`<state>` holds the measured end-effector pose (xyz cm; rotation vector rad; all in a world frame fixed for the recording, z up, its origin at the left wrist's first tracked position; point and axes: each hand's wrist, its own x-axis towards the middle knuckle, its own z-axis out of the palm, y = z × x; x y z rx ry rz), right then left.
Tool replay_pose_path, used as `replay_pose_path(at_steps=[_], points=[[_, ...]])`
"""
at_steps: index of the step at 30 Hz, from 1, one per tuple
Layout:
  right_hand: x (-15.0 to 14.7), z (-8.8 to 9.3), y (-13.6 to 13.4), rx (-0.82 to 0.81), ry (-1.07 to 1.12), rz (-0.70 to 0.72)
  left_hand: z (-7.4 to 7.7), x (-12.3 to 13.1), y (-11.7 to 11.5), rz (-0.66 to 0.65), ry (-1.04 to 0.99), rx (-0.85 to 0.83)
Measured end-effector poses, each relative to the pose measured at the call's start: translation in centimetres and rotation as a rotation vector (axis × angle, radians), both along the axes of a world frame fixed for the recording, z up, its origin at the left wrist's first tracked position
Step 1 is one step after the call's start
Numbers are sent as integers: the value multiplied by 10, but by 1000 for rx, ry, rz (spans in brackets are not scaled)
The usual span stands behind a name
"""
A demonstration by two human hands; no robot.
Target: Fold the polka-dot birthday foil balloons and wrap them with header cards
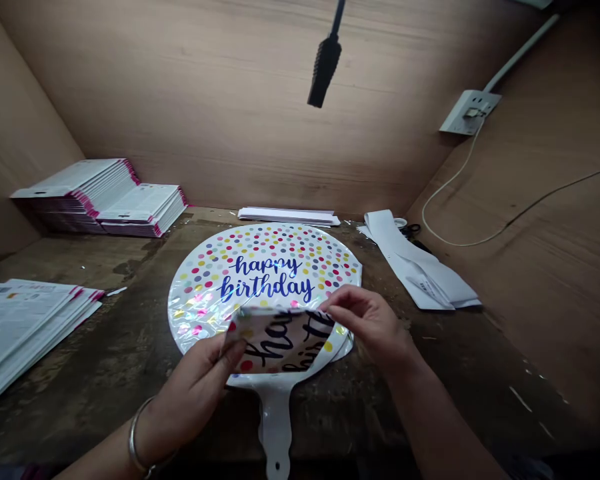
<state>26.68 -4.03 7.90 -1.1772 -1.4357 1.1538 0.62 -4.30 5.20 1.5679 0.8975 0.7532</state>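
Observation:
In the head view, my left hand (pixel 200 373) pinches the left side of a folded foil balloon (pixel 280 343) with dots and large dark lettering. My right hand (pixel 367 327) grips the top right edge of that same folded balloon between thumb and fingers. Beneath it lies a flat round foil balloon (pixel 265 243) with coloured dots, reading "happy birthday". A white tail (pixel 275 427) with a small hole at its end points toward me. More foil edges show under the right side of the round one, so several may be stacked.
White printed packs with pink edges (pixel 140 203) are stacked at the back left, and more printed packs (pixel 25 327) lie at the left. White paper strips (pixel 415 263) rest at the right near black scissors (pixel 411 229). A black cable connector (pixel 325 70) hangs overhead.

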Motion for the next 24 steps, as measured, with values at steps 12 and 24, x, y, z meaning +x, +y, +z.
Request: replay_pose_path(at_steps=[12,24], points=[[-45,-43,-11,-580,675,212,-9,25,-8,179,-456,-629],[-46,-39,-5,-587,687,-395,-8,-149,25,747,885,592]])
